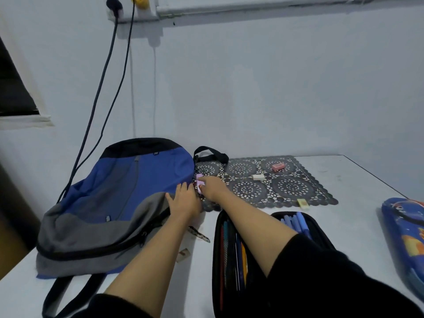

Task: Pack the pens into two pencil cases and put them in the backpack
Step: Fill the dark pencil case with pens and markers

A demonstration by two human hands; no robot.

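A blue, grey and black backpack (110, 198) lies flat on the white table (358, 193) at the left. My left hand (183, 200) rests with fingers spread on its right edge. Beside it, my right hand (212, 185) grips a small purple object (199, 180) at the backpack's edge. A black pencil case (231, 249) lies open in front, with coloured pens in its left half and blue pens (296, 222) in its right half; my right arm crosses over it. A second, blue printed pencil case (406, 235) lies shut at the far right.
A dark lace mat (291, 187) covers the table's back middle, carrying a pink eraser (278, 166), a white eraser (258, 177) and a yellowish eraser (303, 202). Two cables (103, 92) hang from a wall socket down behind the backpack. The table edge runs diagonally at the right.
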